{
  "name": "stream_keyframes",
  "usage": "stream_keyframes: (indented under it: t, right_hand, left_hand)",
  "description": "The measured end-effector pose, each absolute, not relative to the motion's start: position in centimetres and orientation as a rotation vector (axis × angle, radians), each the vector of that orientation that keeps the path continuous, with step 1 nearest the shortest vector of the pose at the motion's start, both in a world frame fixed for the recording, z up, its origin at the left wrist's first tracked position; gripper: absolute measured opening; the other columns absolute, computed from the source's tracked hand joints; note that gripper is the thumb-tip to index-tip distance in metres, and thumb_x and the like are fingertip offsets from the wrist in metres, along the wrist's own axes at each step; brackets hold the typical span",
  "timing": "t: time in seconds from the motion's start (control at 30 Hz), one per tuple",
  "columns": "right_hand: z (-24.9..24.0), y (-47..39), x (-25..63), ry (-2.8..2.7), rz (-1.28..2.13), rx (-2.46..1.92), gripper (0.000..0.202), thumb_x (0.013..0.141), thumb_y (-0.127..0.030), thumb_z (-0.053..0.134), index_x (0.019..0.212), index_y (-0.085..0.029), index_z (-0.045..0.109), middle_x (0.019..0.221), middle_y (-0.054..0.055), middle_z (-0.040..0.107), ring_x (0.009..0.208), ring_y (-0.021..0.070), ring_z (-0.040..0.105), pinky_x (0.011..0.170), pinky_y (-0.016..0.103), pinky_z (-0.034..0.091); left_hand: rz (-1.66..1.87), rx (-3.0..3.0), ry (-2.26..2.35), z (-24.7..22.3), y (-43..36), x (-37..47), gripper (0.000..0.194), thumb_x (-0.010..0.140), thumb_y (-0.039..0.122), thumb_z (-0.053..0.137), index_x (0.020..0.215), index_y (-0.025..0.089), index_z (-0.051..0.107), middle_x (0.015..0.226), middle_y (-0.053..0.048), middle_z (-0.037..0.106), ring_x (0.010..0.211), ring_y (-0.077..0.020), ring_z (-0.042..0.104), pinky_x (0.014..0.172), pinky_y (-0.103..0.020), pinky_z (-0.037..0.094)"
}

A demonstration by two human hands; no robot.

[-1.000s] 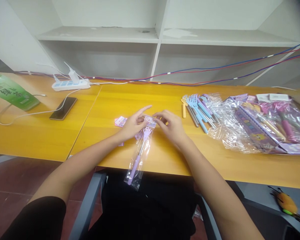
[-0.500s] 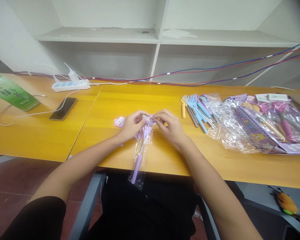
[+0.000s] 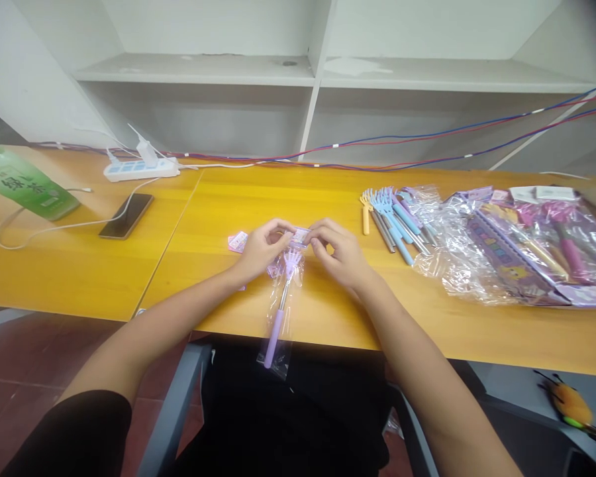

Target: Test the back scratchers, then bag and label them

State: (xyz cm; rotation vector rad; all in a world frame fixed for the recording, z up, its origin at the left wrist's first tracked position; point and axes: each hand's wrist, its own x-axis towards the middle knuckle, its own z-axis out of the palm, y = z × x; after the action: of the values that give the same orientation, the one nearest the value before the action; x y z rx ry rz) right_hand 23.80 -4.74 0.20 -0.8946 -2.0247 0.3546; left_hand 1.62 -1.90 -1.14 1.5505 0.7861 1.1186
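A purple telescopic back scratcher (image 3: 274, 336) lies inside a clear plastic bag (image 3: 281, 358), its claw end up by my hands and its handle hanging past the table's front edge. At the bag's top is a small printed card (image 3: 299, 237). My left hand (image 3: 264, 250) pinches the card's left side between thumb and fingers. On the other side, my right hand (image 3: 342, 252) is closed with its fingertips at the card's right edge. More pink-purple cards (image 3: 237, 242) lie on the table beside and partly under my left hand.
To the right are a pile of back scratchers (image 3: 396, 222), crumpled clear plastic (image 3: 457, 255) and a purple display box (image 3: 509, 265) with wrapped pieces. At left sit a phone (image 3: 126, 216), a power strip (image 3: 142, 169) and a green package (image 3: 27, 185). Cables run along the back.
My right fingers have shifted slightly right along the card, so more of its printed face shows. The bagged back scratcher has swung slightly to the right.
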Motion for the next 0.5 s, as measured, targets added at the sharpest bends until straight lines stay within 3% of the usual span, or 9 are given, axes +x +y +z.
stream_keyframes:
  t: [0.13,0.23,0.37,0.5]
  right_hand:
    - [0.0,-4.8,23.6,-2.014,0.381,-0.915,0.014,0.105,-0.018,0.052,0.1,-0.024,0.064,0.101,0.006,0.066,0.083,0.0196,0.062,0.077,0.036,0.049]
    - [-0.5,-4.8,23.4,-1.946,0.489,-1.019,0.003,0.103,-0.025,0.059,0.101,-0.025,0.056,0.093,0.003,0.064,0.073,0.0171,0.058,0.07,0.034,0.048]
    - [-1.4,-4.7,23.0,-1.843,0.655,-1.127,0.024,0.101,-0.037,0.067,0.103,-0.027,0.045,0.083,-0.002,0.06,0.066,0.016,0.055,0.064,0.032,0.044]
    - [-1.7,-4.5,22.7,-1.799,0.744,-1.123,0.031,0.102,-0.042,0.066,0.101,-0.028,0.039,0.077,-0.005,0.055,0.061,0.0141,0.05,0.061,0.03,0.04]
  left_hand:
    - [1.141,1.553,0.796,-1.5,-1.9,1.9,0.023,0.092,0.035,0.079,0.104,0.019,0.068,0.104,-0.006,0.077,0.096,-0.0168,0.075,0.088,-0.031,0.059]
    - [1.137,1.567,0.84,-1.6,-2.0,1.9,0.026,0.089,0.037,0.082,0.101,0.019,0.067,0.097,-0.005,0.075,0.089,-0.0159,0.074,0.08,-0.029,0.059]
    - [1.175,1.627,0.898,-1.5,-2.1,2.0,0.029,0.086,0.038,0.086,0.092,0.019,0.065,0.091,-0.003,0.073,0.087,-0.0143,0.072,0.076,-0.027,0.056]
    - [1.185,1.626,0.896,-1.6,-2.1,2.0,0.029,0.086,0.037,0.085,0.09,0.019,0.063,0.09,-0.001,0.071,0.086,-0.013,0.071,0.077,-0.026,0.056]
